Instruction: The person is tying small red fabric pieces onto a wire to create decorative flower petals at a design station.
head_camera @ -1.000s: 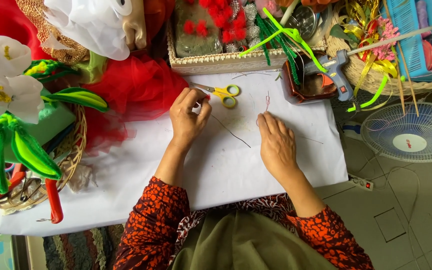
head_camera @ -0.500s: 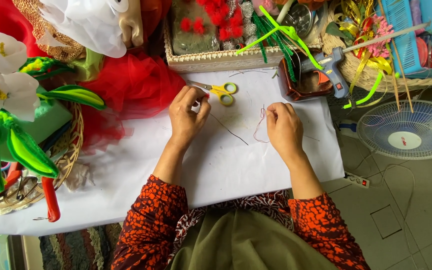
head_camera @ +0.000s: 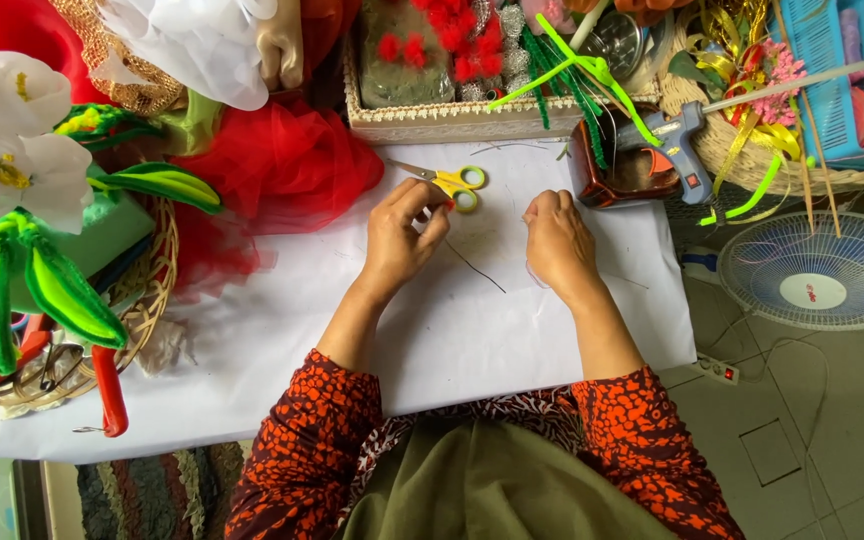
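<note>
- So, left hand (head_camera: 404,232) has its fingertips pinched together on the top end of a thin dark wire (head_camera: 474,267), something tiny and red showing right at the pinch.
- Right hand (head_camera: 555,240) is curled into a loose fist just across from it, fingers tucked under, so I can't tell if it's gripping anything. The two hands are near each other but not touching.
- That wire is hair-thin, dark, nearly straight, slanting down over the white paper sheet (head_camera: 252,330) between the hands. Honestly easy to lose against the paper.
- Yellow-handled scissors (head_camera: 450,182) lie on the sheet right above the left hand's fingers.
- Further out: a blue glue gun (head_camera: 674,135) resting by a brown glossy dish (head_camera: 602,185), a lace-trimmed tray (head_camera: 442,122) with red pom-poms, red tulle (head_camera: 277,165), and white fabric flowers (head_camera: 7,130) at the left.
- A white floor fan (head_camera: 817,270) lies on the tiles, cut off by the right edge.
</note>
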